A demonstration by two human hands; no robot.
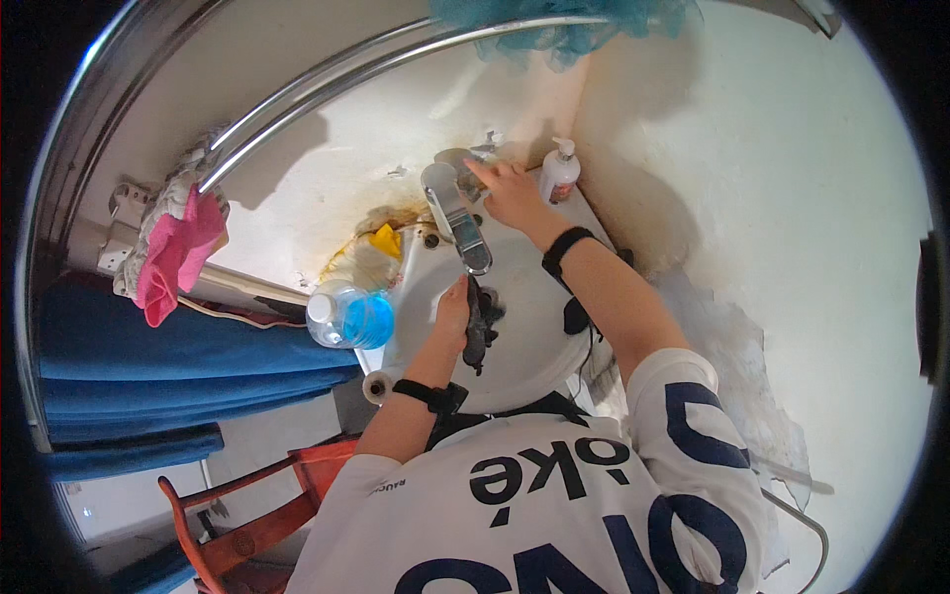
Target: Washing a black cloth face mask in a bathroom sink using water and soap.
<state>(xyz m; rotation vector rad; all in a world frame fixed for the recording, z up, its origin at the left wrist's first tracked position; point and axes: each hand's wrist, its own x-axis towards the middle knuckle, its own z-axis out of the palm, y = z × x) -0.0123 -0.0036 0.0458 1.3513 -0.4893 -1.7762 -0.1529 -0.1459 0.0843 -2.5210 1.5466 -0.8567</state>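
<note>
My left hand (451, 318) grips a dark grey wet-looking cloth item (476, 334), possibly a sock, that hangs over the basin of a white sink (519, 364). Right above it is the spout of a chrome faucet (462, 226). My right hand (512, 194) is beside the top of the faucet with the index finger stretched out and the other fingers partly bent. It holds nothing, and whether the fingertip touches the faucet cannot be told. A white pump bottle (560, 174) stands on the sink's back right corner, close to that hand.
A clear bottle of blue liquid (349, 318) stands at the sink's left edge, near a yellow-and-white packet (378, 256). Chrome rails (312, 96) curve overhead, bearing a pink cloth (182, 256) and teal mesh (564, 33). A red wooden chair (245, 538) is behind, left.
</note>
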